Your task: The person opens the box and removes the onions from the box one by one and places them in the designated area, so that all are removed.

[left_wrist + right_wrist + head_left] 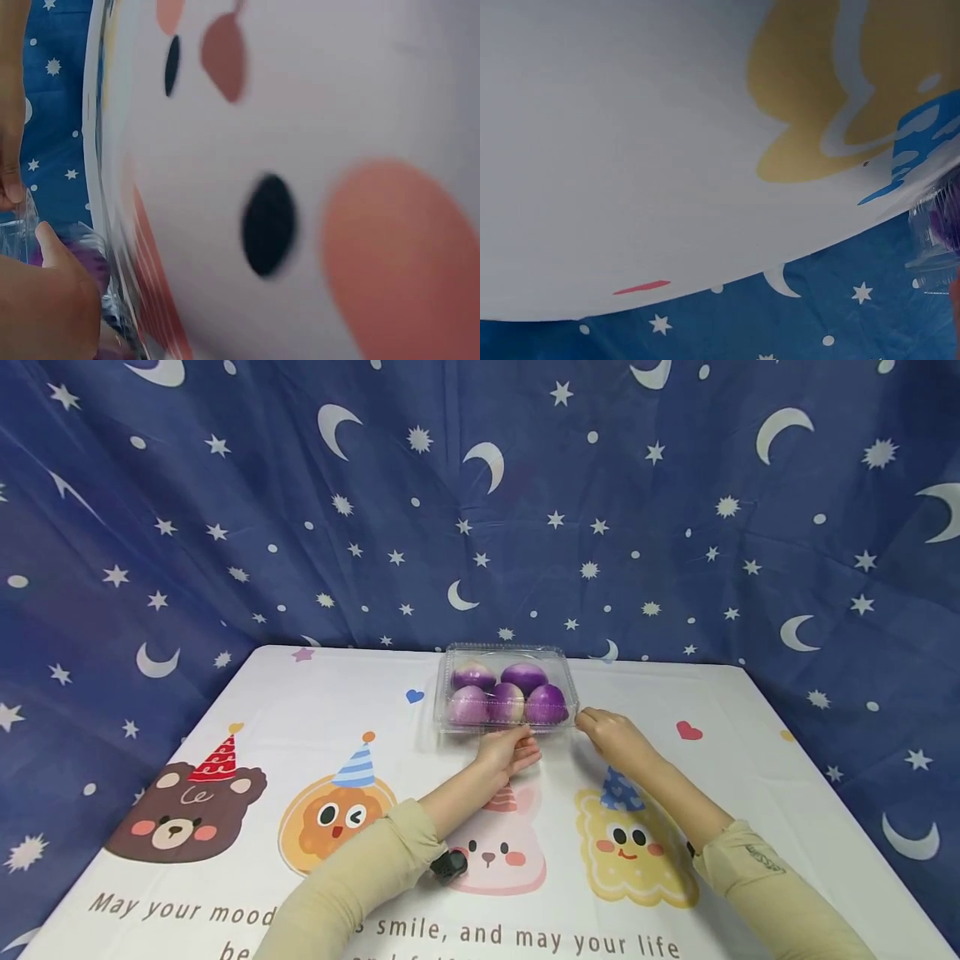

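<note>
Right hand (pixel 617 739) pinches the near right corner of a clear box (pixel 510 653) with five purple egg-shaped pieces (pixel 546 704). Left hand (pixel 507 753) touches its front edge; whether it grips, I cannot tell. The box stands near the far edge of the surface (pixel 360 681).

Left hand (pixel 52 307), lower left, lies beside clear container (pixel 91 238), purple contents; right hand (pixel 10 169), above; blue starred cloth (pixel 56 105); white printed desk cover (pixel 337 97).
</note>
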A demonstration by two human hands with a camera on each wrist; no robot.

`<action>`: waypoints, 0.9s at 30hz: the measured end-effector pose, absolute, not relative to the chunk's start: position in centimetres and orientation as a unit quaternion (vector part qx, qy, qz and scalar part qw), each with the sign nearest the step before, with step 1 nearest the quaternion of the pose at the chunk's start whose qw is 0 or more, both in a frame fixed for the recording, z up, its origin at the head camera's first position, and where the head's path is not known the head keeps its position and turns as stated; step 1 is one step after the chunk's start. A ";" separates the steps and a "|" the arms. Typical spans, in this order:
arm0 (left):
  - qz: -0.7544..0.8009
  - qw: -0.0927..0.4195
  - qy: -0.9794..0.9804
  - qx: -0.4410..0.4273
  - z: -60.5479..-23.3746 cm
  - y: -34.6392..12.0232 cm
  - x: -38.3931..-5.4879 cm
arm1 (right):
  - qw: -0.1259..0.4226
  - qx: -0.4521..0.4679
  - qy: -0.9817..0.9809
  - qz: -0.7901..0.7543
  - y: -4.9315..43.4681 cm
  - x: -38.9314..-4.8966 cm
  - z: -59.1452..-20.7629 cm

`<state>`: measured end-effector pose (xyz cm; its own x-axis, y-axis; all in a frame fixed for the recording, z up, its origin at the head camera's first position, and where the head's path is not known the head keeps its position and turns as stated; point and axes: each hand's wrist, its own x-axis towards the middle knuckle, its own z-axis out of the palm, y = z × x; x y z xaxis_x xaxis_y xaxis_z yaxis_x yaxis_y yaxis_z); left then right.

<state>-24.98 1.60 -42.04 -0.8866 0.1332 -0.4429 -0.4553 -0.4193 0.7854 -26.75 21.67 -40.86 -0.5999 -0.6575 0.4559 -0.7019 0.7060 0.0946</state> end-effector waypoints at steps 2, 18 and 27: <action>0.829 0.180 0.505 -0.160 -42.1 2.1 -25.0 | 0.238 0.385 -0.890 0.054 21.7 -26.6 -41.0; 0.834 0.206 0.490 -0.150 -42.7 3.4 -26.2 | 0.225 0.400 -0.887 0.056 21.3 -27.4 -40.4; 0.831 0.202 0.497 -0.150 -42.8 3.6 -26.1 | 0.163 0.390 -0.902 0.090 21.2 -28.0 -39.8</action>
<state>-26.13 3.60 -42.81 -0.8738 0.1859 -0.4494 -0.4838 -0.4254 0.7648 -27.96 21.23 -39.85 -0.6430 -0.6737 0.3642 -0.7323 0.6801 -0.0348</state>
